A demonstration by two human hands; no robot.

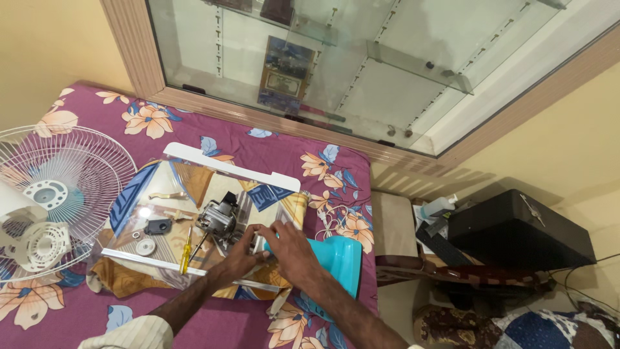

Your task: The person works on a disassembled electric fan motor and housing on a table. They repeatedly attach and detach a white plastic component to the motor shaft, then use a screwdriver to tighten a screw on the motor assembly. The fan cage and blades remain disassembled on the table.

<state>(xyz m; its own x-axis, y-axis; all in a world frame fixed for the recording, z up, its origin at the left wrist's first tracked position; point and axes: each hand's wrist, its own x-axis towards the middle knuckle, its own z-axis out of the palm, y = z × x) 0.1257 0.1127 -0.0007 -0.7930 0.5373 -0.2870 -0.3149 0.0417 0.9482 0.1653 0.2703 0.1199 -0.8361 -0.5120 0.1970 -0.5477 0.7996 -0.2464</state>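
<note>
Motor (218,220): sitting on a clear sheet (194,194) over patterned cloth on the bed, just beside both hands, up and to their left.
Right hand (292,251): pressing down at the edge of the turquoise cover (336,258), fingers curled together over some small part I can't make out.
Left hand (242,255): coming in from below, fingers bunched against the right hand's, between motor and cover; can't tell if it's pinching anything.
Screwdriver (186,252): yellow handle, lying loose just left of the left hand, tip pointing up toward the motor.
Small bits: a black piece (158,225), a white ring (146,246) and a couple of pale pieces farther left on the sheet.
Grille (64,174): white fan guard well off to the left, with a white hub piece (40,245) in front of it.
Risk 1: that sheet is looking slick and is lying on soft bedding, so I'm thinking any shove from a wrist is sending the small bits sliding into the folds.
Risk 2: both hands are crowding one spot, so whatever is between the fingers could be slipping out unseen.
Risk 3: the cover is hanging near the bed edge, so leaning on it could be tipping it off.
</note>
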